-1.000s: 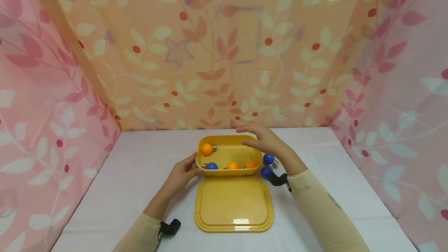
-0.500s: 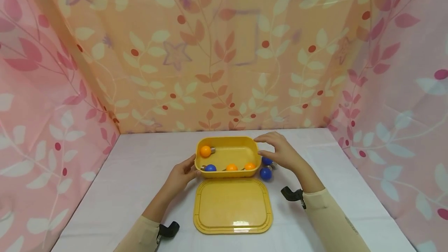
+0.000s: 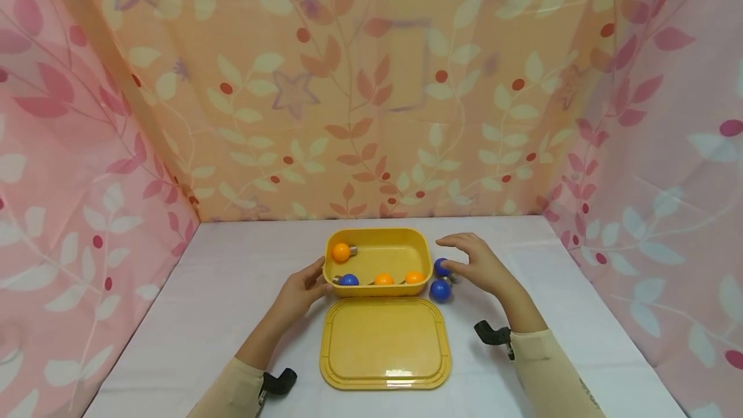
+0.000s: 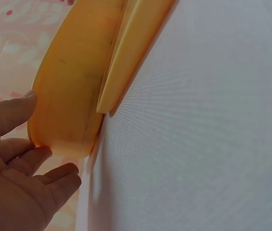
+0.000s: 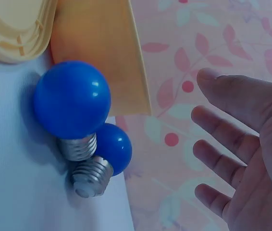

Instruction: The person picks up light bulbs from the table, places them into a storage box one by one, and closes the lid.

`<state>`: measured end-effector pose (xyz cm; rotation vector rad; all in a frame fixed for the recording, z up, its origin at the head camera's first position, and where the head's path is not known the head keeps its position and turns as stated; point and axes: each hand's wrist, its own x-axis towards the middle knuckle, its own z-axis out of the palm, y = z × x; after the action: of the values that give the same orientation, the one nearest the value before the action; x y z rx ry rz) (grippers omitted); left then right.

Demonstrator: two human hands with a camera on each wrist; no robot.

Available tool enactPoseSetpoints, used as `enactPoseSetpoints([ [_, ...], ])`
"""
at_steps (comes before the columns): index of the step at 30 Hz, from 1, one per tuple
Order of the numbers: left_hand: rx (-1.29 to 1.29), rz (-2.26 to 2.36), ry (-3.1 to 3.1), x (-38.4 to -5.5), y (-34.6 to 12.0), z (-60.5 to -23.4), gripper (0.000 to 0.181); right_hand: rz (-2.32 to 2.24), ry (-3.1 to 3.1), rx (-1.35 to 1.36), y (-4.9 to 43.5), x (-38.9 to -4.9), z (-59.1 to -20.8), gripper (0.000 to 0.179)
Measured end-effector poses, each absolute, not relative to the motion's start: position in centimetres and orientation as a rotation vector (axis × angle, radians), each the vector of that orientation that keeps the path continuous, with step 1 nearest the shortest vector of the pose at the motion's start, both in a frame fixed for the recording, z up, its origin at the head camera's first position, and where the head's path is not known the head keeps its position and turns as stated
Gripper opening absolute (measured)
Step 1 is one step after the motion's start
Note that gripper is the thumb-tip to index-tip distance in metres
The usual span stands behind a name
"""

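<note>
Yellow box (image 3: 377,290) sits on the white table (image 3: 215,276), three orange bulbs (image 3: 341,252) and one blue bulb (image 3: 349,280) inside; left hand (image 3: 298,290) loosely touching at nine o'clock, right hand (image 3: 485,268) gaping wide beside two blue bulbs (image 3: 440,291) at four, lid (image 3: 386,343) crowding six

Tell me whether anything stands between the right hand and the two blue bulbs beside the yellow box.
Nothing visible does. The right wrist view shows open space between the right hand and both the front blue bulb and rear blue bulb. The yellow box stands on the bulbs' other side.
</note>
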<state>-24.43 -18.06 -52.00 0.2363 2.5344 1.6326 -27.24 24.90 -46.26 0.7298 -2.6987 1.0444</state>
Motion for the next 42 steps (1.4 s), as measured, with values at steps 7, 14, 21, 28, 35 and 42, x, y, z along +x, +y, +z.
enactPoseSetpoints([
  [7, 0.29, 1.627, 2.551, -24.6, -18.4, -51.8, 0.075, 1.058, -2.729, 0.661, 25.4, -27.8, -47.1, 0.044],
  [14, 0.3, 1.655, 2.532, -24.6, -18.4, -51.5, 0.077, 1.06, -2.787, 0.597, 26.0, -28.3, -47.9, 0.047],
  [21, 0.316, 1.668, 2.53, -24.7, -18.4, -51.6, 0.076, 1.137, -2.868, 0.49, 26.5, -29.1, -49.3, 0.048],
  [28, 0.312, 1.679, 2.514, -24.5, -18.3, -51.6, 0.075, 1.129, -2.913, 0.483, 26.7, -29.7, -50.7, 0.05],
  [35, 0.279, 1.676, 2.505, -24.4, -18.1, -51.9, 0.076, 1.141, -2.915, 0.447, 26.8, -29.7, -51.9, 0.046],
  [42, 0.272, 1.687, 2.502, -24.2, -17.7, -52.0, 0.075, 1.165, -2.937, 0.377, 26.7, -29.5, -52.4, 0.046],
])
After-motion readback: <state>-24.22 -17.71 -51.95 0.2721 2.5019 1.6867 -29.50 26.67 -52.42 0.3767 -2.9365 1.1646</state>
